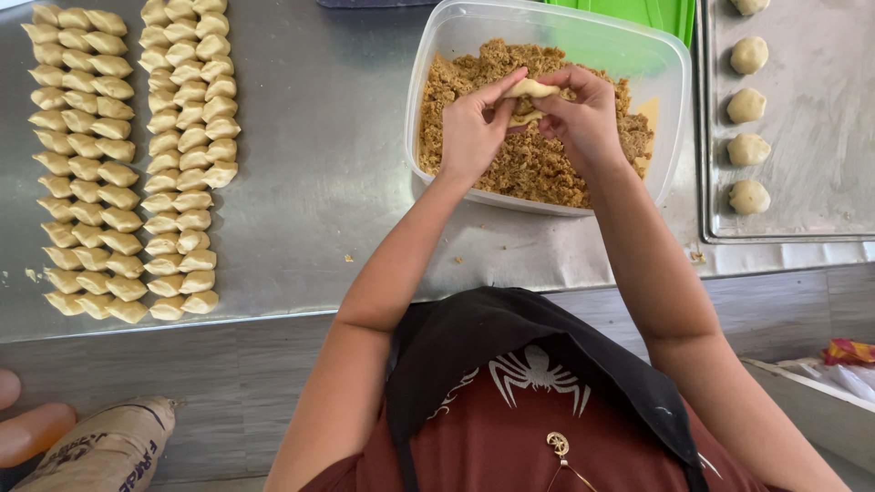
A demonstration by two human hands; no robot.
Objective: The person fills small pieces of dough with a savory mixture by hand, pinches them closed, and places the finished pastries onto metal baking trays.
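Observation:
My left hand (474, 128) and my right hand (583, 114) meet above a clear plastic tub (428, 55) of brown crumbly filling (529, 164). Both hands pinch a small piece of pale dough (531, 89) between their fingertips, held over the filling. The dough looks flattened and partly folded; what lies inside it is hidden by my fingers.
Several rows of small pale dough pieces (118, 155) lie on the steel counter (319, 182) at the left. A metal tray (820, 137) at the right holds several round dough balls (747, 105). A green lid (647, 14) lies behind the tub. A paper sack (105, 451) stands on the floor.

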